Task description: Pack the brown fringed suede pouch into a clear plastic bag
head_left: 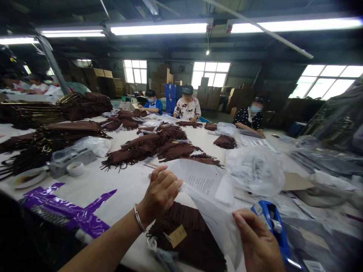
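Note:
My left hand [160, 192] is closed in a pinch on the top edge of a clear plastic bag [215, 219] with small printed text on it. My right hand [256, 241] grips the same bag lower down at its right side. Under the bag, at the table's near edge, lies a brown fringed bag [190, 238] with a tan paper tag [177, 235]. A blue tape dispenser [273, 226] stands just right of my right hand.
The long white table [124, 185] carries piles of brown fringed bags [153, 149], crumpled plastic bags [255, 168], a small white bowl [75, 168] and purple strips [70, 211] at the near left. Three people [187, 107] work at the far side.

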Available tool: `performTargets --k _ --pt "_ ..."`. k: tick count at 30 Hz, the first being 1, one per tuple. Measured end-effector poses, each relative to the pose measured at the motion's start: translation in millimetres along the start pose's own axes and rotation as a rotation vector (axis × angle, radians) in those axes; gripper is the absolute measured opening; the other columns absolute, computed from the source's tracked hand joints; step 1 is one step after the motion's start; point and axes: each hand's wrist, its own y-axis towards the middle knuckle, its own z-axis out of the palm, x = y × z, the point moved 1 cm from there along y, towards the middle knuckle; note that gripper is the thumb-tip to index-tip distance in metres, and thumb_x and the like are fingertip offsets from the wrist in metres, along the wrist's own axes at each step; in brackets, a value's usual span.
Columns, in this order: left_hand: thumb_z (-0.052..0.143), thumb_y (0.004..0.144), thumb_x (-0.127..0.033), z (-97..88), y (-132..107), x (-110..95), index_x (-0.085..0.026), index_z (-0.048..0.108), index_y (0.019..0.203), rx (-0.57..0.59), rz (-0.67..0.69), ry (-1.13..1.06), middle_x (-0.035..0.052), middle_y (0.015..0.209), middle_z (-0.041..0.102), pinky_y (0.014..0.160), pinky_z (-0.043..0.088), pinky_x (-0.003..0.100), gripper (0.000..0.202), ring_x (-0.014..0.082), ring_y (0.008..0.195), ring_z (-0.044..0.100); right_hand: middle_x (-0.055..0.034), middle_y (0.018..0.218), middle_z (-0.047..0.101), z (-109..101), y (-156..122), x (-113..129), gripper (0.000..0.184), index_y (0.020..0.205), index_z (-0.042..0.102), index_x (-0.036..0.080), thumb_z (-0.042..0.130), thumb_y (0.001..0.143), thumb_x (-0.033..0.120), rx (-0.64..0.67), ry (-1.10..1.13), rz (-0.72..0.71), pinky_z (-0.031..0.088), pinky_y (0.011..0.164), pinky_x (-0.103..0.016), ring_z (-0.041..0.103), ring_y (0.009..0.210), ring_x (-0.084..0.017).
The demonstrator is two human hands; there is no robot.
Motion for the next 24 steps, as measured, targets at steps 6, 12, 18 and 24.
performTargets --k 6,12,18,24 --pt "0.066 0.077 -0.012 3.2 0 12 -0.021 0.06 0.085 -0.05 -0.026 0.064 -0.0017 0.076 0.061 0.099 0.043 0.043 0.013 0.0141 0.081 0.056 0.0007 0.082 0.058 -44 4 -1 0.022 0.085 0.065 0.021 0.079 0.072 0.032 -0.306 0.315 -0.051 0.053 0.076 -0.02 0.057 0.078 -0.013" --pt "0.077 0.068 -0.021 7.1 -7 54 -0.02 0.063 0.077 -0.184 -0.011 0.168 -0.0018 0.074 0.064 0.085 0.051 0.037 0.017 0.0167 0.08 0.059 0.0033 0.077 0.058 -154 -51 -47 0.033 0.082 0.065 0.019 0.082 0.068 0.044 -0.542 0.04 0.166 0.052 0.071 -0.016 0.056 0.072 -0.01" --pt "0.079 0.063 -0.036 39.8 -8 88 -0.019 0.063 0.072 -0.258 -0.024 0.202 -0.0012 0.075 0.065 0.077 0.052 0.033 0.024 0.0171 0.078 0.061 -0.0104 0.095 0.068 -239 -167 -120 0.064 0.093 0.069 0.014 0.09 0.045 0.05 -0.9 -0.056 0.486 0.055 0.06 -0.018 0.065 0.084 -0.021" --pt "0.077 0.065 -0.034 51.8 5 84 -0.019 0.064 0.075 -0.226 -0.052 0.147 -0.0013 0.08 0.065 0.084 0.052 0.035 0.023 0.0172 0.086 0.061 -0.0109 0.097 0.069 -272 -178 -157 0.061 0.088 0.07 0.015 0.092 0.038 0.043 -0.978 0.039 0.539 0.055 0.061 -0.019 0.063 0.097 -0.027"
